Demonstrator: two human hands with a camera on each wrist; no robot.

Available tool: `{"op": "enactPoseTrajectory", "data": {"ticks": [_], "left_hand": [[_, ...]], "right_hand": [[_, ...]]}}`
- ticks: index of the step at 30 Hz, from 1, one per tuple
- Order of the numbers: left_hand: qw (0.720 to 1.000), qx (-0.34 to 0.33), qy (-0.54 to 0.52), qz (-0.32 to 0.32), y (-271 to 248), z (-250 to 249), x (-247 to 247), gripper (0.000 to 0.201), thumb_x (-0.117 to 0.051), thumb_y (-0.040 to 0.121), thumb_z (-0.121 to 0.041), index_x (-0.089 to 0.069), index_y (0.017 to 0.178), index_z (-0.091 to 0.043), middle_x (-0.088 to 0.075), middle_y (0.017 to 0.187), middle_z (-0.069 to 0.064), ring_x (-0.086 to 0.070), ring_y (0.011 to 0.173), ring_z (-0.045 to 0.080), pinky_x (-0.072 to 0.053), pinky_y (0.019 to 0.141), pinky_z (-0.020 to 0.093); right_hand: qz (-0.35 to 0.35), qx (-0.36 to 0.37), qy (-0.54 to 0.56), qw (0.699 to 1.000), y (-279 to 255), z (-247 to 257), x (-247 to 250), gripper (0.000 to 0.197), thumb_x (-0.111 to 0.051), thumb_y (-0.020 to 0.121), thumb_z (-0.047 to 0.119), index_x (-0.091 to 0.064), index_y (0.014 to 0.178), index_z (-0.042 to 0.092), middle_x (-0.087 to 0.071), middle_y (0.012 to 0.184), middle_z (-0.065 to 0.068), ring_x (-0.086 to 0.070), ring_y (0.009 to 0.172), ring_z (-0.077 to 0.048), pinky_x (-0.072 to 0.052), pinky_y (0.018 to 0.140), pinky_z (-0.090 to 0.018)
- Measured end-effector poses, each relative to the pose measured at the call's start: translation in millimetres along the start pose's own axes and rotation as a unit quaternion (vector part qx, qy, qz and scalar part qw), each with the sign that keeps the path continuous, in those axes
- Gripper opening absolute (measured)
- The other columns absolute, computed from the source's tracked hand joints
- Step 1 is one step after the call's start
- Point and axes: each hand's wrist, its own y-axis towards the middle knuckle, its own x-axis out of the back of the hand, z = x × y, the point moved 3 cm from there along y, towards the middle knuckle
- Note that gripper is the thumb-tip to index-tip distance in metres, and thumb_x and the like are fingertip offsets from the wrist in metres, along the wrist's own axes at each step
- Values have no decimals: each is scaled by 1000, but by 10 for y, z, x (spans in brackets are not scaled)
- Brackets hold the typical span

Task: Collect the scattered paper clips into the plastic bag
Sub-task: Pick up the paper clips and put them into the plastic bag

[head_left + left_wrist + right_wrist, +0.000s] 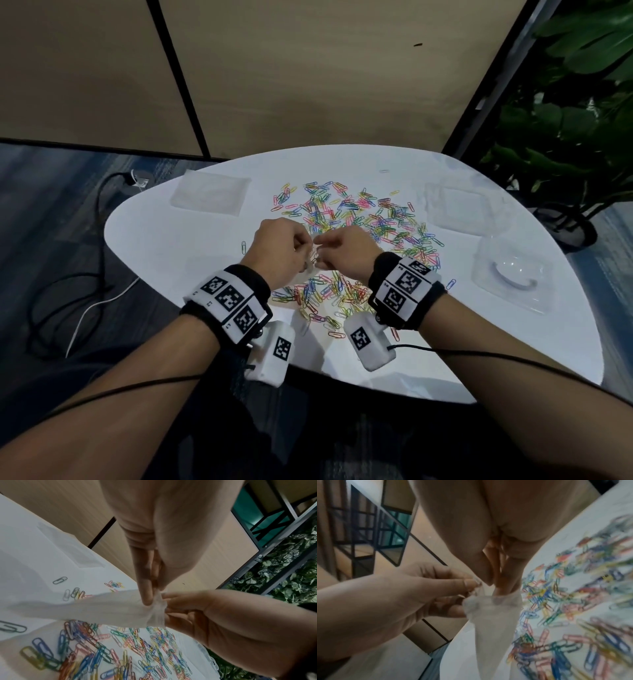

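Pinching the plastic bag (120,609) at its mouth with my left hand (277,255) and right hand (342,251); bag hanging above paper clips (359,219) scattered on the table (178,253); contents indiscernible.

Soft, even overhead light fell on the white table (394,342), which read as the brightest area in the head view, while the floor (51,222) and the plant (582,102) at the edges sat dim. Faint shadows lay under the wrists. Wide-angle distortion bowed the wall panels. In the right wrist view, motion blur smeared the paper clips (573,601); in the left wrist view the nearest clips were soft, and the left hand (163,534) loomed large and unsharp.
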Motion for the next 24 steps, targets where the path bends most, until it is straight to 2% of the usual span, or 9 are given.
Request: {"op": "enactPoseTrajectory", "data": {"ticks": [2, 5, 8, 11, 13, 15, 18, 21, 24], "left_hand": [[1000, 8, 8, -10, 13, 13, 47, 14, -67, 90, -3, -74, 80, -8, -73, 68, 9, -72, 55, 17, -65, 70, 37], [999, 19, 32, -22, 42, 45, 133, 15, -64, 90, -3, -75, 81, -8, -72, 71, 6, -67, 51, 11, -64, 71, 34], [999, 20, 40, -29, 69, 55, 221, 15, -64, 90, -4, -75, 81, -8, -69, 68, 3, -65, 50, 10, -63, 72, 32], [998, 16, 48, -36, 70, 23, 261, 15, -65, 91, -6, -75, 80, -8, -71, 67, 5, -65, 50, 11, -62, 73, 30], [998, 7, 57, -40, 69, -13, 256, 16, -64, 91, -7, -75, 80, -8, -73, 70, 8, -67, 56, 16, -62, 75, 32], [997, 2, 61, -42, 63, -38, 237, 16, -63, 90, -7, -76, 81, -8, -74, 74, 9, -70, 65, 22, -62, 77, 35], [997, -1, 68, -42, 37, -63, 210, 16, -62, 90, -7, -77, 83, -8, -75, 80, 10, -71, 73, 26, -62, 78, 35], [996, -4, 73, -44, 22, -53, 237, 17, -62, 90, -7, -76, 81, -9, -74, 77, 7, -70, 72, 25, -59, 75, 31], [996, -5, 72, -51, 42, 11, 292, 16, -63, 90, -7, -75, 81, -9, -72, 74, 5, -67, 69, 22, -57, 75, 30]], "right_hand": [[-5, 57, 1, 998, -90, 108, 85, 25, -60, 91, 3, -72, 111, 8, -72, 109, -7, -74, 85, -18, -61, 82, -36], [-44, 96, 86, 991, -285, 107, 341, 19, -59, 92, -2, -73, 102, 5, -74, 96, -12, -73, 84, -23, -62, 75, -32], [-44, 27, -64, 997, -412, -359, 632, 21, -72, 86, 13, -70, 106, 18, -72, 96, -5, -71, 81, -23, -62, 73, -33], [4, -100, -316, 944, -585, -1036, 811, 74, -85, 70, 37, -52, 134, 21, -57, 126, -6, -62, 96, -20, -51, 89, -31], [18, -132, -366, 921, -700, -1351, 824, 103, -89, 60, 47, -36, 145, 21, -41, 140, -11, -52, 121, -26, -43, 102, -33], [20, -130, -358, 924, -755, -1530, 766, 117, -91, 54, 49, -29, 149, 19, -36, 143, -12, -48, 127, -28, -41, 107, -35], [-3, -93, -326, 941, -711, -1613, 597, 111, -94, 54, 39, -36, 147, 18, -43, 133, -8, -54, 115, -24, -48, 101, -35], [-35, -58, -304, 950, -595, -1555, 426, 92, -92, 59, 29, -49, 139, 15, -45, 114, 0, -53, 97, -17, -50, 88, -26], [-59, -40, -274, 959, -440, -1451, 310, 78, -87, 67, 27, -53, 136, 16, -47, 118, -1, -54, 93, -15, -47, 83, -21]]}}
